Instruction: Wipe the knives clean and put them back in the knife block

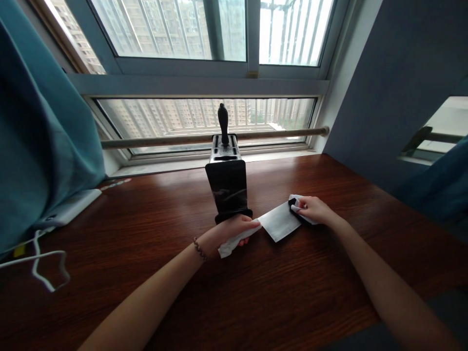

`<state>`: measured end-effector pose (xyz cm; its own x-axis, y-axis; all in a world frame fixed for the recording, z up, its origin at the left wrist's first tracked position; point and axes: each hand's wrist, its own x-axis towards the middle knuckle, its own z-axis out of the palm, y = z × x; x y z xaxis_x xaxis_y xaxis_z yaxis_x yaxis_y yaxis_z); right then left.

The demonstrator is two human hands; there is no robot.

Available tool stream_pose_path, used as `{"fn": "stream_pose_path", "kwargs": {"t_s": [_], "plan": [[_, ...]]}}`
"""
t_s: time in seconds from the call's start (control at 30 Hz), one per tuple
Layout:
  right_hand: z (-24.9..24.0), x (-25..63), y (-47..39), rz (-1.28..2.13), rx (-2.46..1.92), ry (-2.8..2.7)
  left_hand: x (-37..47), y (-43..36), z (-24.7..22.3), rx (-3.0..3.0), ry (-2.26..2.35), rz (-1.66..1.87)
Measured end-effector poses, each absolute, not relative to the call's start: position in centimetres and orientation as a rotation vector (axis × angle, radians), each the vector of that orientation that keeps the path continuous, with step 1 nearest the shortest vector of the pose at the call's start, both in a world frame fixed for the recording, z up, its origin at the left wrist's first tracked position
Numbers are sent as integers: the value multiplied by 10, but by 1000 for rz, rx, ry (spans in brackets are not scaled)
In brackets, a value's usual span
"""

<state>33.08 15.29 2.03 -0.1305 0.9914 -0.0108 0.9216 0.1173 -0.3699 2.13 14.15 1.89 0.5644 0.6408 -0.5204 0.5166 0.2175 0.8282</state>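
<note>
wiping step, i reckon: my left hand [234,229] is clenched on a crumpled white cloth [234,243] low on the wooden table [256,302], right at the foot of the black knife block [228,187]. my right hand [312,208] is closed round a dark handle [298,214] w/ more white cloth bunched over it, so fingers grasp both. btwn the two hands lies a broad white blade, looks like a cleaver [280,222], flat on the table just right of the block, its edge side toward me.

judgement only: blade is being cleaned or dried, left hand w/ cloth sits at the blade's near corner. next move prob calls for keeping the handle pinned firm w/ the right so the blade doesn't skate, and running the cloth along the flat, away from the edge, fingers off the sharp side.

containers: the block stands upright, slots on its top face. one slot holds a tool w/ a black handle [223,122] sticking straight up; other slots look vacant, tho i can't see into them well.

round about: teal curtain [40,146] at left, a white cable [47,273] under it, window [204,117] behind.
</note>
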Motion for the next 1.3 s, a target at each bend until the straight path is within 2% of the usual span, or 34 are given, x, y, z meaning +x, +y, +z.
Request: {"fn": "stream_pose_path", "kwargs": {"t_s": [0.1,0.2,0.53,1.3], "plan": [[27,335,153,373,-2163,-2060,23,139,26,1420,1079,120],[30,339,155,370,-2243,-2026,24,137,31,1411,1090,115],[11,354,167,403,-2002,-2102,27,131,42,1404,1122,102],[11,355,167,389,-1998,-2115,25,137,36,1382,1105,68]]}}
